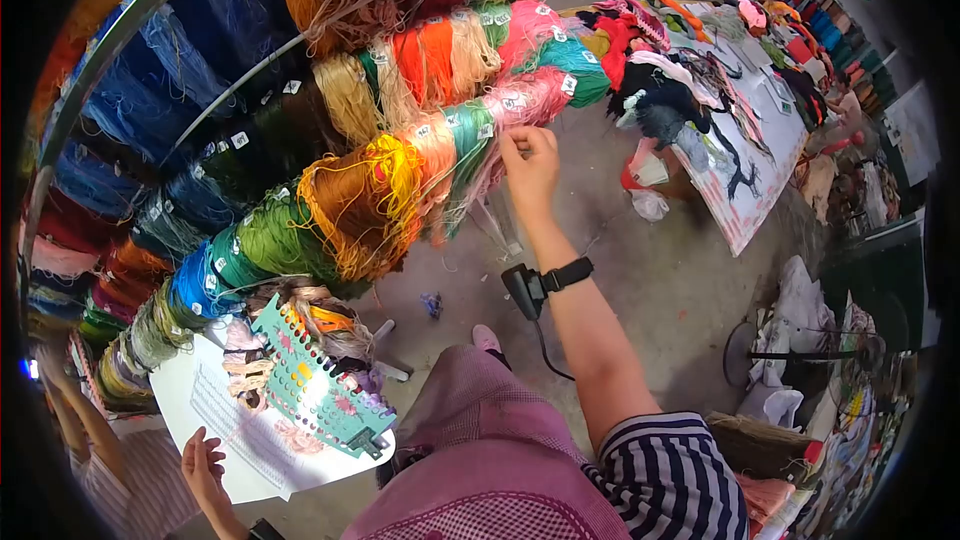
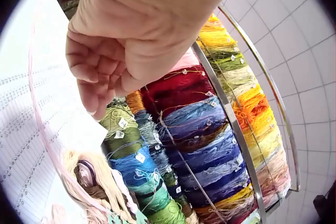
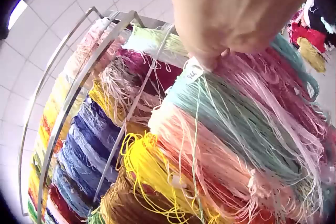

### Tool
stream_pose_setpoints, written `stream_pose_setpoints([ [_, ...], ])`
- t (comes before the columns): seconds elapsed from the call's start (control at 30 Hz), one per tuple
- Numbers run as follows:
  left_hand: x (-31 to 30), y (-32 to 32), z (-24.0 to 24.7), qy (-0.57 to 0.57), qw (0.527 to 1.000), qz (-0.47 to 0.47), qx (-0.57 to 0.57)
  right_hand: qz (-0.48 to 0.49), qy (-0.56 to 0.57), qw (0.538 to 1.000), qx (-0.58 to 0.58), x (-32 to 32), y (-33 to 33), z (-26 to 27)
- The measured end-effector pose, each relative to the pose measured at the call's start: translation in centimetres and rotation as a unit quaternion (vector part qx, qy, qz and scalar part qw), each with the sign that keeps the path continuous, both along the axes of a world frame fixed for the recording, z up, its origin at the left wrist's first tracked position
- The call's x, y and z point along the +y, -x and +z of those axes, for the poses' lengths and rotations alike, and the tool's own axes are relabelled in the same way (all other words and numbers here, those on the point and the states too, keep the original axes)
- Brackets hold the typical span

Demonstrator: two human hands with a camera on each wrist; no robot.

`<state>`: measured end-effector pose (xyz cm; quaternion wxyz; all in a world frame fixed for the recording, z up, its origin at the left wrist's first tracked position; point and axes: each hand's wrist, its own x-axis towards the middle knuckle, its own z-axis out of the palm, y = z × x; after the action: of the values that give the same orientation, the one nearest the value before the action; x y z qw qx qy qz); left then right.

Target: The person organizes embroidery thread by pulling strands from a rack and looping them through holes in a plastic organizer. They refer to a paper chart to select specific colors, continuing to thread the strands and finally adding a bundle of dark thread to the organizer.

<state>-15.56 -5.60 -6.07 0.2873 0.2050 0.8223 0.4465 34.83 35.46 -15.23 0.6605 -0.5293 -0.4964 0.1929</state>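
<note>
My right hand (image 1: 532,172) is at the front end of a thick row of tagged thread bundles, its thumb and fingers curled together on pink thread (image 1: 530,98). In the right wrist view, the fingertips of the hand (image 3: 231,19) pinch light pink strands (image 3: 252,85) beside a teal bundle (image 3: 226,124) with a white tag (image 3: 193,71); the tips are partly hidden. Held low over the white table's edge, my left hand (image 1: 205,475) has loosely curled fingers and nothing visible in them. The left wrist view shows that hand (image 2: 126,40) above a printed sheet (image 2: 26,129).
A green card with colored threads (image 1: 315,380) lies on the white table (image 1: 270,480). Metal rack bars (image 1: 130,25) curve past hanging blue bundles. Loose yarn covers another table (image 1: 745,195) at right. A stand fan (image 1: 745,352) and bags are at lower right. Another person's arms (image 1: 85,410) show at left.
</note>
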Motion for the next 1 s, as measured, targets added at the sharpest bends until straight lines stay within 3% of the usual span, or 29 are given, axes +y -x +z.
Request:
stream_pose_setpoints([
  [0.1,-0.7,0.4,-0.5,0.021,1.000,0.009,-0.004,-0.071,-0.061,0.992,-0.084,-1.9,0.0,1.8],
  [0.2,-1.0,0.4,-0.8,0.012,1.000,0.011,-0.004,-0.100,-0.048,0.984,-0.137,-2.3,0.2,2.8],
  [0.33,-0.5,-0.6,-0.6,0.001,1.000,0.020,0.003,-0.075,-0.045,0.986,-0.145,-0.1,-0.1,0.5],
  [0.53,-0.4,-1.3,-0.4,-0.008,1.000,0.016,-0.003,-0.004,-0.014,0.999,-0.034,-0.9,-0.9,-0.6],
  [0.6,-0.3,-1.6,-0.2,-0.001,1.000,0.005,-0.006,0.076,0.007,0.991,0.108,-0.9,-0.9,-1.1],
  [0.63,-0.2,-1.8,0.0,-0.001,1.000,0.006,-0.006,0.077,0.008,0.991,0.108,-0.8,-0.8,-0.8],
  [0.7,0.2,-2.2,0.1,0.000,1.000,-0.003,-0.010,0.020,-0.003,0.998,-0.055,-0.4,-0.5,0.1],
  [0.83,1.2,-3.3,0.3,-0.012,1.000,-0.011,-0.012,-0.001,0.030,0.994,-0.109,0.2,-0.8,-0.6],
  [0.9,1.3,-3.7,0.2,-0.008,1.000,-0.016,-0.018,0.045,0.027,0.999,0.004,-0.4,-1.3,-1.2],
  [0.93,1.4,-3.8,0.1,-0.007,1.000,-0.015,-0.018,0.047,0.028,0.999,0.003,-0.8,-1.4,-1.2],
  [1.0,1.7,-4.2,0.2,-0.011,0.999,-0.028,-0.022,0.190,0.055,0.959,0.202,-1.6,-1.6,-0.9],
])
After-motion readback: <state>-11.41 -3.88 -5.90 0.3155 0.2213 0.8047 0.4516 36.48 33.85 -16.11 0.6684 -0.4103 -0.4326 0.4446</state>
